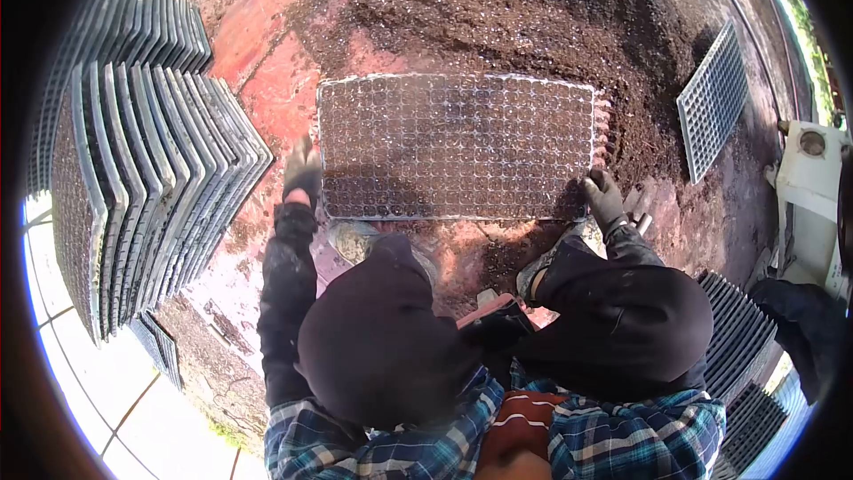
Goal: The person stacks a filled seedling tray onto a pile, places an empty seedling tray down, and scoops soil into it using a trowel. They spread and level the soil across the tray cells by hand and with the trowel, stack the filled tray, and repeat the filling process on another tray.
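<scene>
A large seedling tray (458,147) lies flat before me, its many small cells filled with dark soil. Beside its left edge is my left hand (303,169), gloved and smeared by motion; the fingers point away from me, and I cannot tell if they touch the rim. At the near right corner of the tray, my gloved right hand (606,202) is closed, its fingers curled at the rim. Part of the grip is hidden by the glove itself.
Tall stacks of black trays (164,169) stand at the left. Loose soil (533,9) covers the red floor (275,62) beyond the tray. An unfilled tray (715,102) leans at the right, near a white machine part (813,169). More stacked trays (733,329) sit behind my right knee.
</scene>
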`<action>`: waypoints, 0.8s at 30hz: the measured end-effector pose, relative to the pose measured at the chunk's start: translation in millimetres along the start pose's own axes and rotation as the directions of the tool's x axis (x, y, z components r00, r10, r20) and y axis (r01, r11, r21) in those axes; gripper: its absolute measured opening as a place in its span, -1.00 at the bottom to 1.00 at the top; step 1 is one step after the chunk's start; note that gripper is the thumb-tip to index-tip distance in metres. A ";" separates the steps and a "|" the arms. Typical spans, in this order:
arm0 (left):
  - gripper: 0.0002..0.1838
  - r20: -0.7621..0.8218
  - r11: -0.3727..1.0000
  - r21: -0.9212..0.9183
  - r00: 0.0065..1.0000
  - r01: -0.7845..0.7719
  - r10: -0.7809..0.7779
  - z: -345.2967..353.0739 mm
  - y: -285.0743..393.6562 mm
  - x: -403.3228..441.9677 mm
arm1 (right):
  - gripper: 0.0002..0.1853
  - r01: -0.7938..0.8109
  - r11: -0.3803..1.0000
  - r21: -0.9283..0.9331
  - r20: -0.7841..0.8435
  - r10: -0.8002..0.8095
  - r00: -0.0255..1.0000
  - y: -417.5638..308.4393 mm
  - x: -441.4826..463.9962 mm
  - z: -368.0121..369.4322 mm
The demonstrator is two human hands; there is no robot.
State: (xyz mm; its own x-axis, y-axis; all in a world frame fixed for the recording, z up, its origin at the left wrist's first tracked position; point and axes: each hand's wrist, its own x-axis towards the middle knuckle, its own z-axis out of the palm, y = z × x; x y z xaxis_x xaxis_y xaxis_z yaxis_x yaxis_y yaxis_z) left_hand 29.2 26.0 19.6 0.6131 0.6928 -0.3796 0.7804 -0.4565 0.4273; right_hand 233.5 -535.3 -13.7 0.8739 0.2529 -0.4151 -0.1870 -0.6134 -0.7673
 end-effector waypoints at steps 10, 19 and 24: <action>-0.40 0.161 0.752 0.650 0.987 -0.111 0.006 4.8 152.2 61.8 | -0.67 -0.054 0.997 0.063 -0.021 0.055 0.998 -29.6 -6.6 -2.8; -0.40 0.423 0.708 0.475 0.841 -0.522 0.337 95.1 306.8 -21.2 | -0.74 -0.111 0.991 -0.080 -0.153 0.098 0.983 -15.2 4.1 3.4; -0.40 0.288 0.544 0.267 0.605 -0.795 0.743 87.8 298.4 -46.7 | -0.65 0.269 0.757 -0.595 -0.186 -0.456 0.871 -105.9 12.3 0.3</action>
State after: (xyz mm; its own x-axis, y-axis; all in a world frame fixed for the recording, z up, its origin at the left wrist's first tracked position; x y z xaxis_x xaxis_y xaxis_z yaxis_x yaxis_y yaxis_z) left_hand 244.2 -191.5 92.8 0.9856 -0.0808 -0.1485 -0.0303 -0.9486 0.3151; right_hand 264.0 -466.9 62.3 0.9295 0.3602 0.0792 0.3605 -0.8419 -0.4015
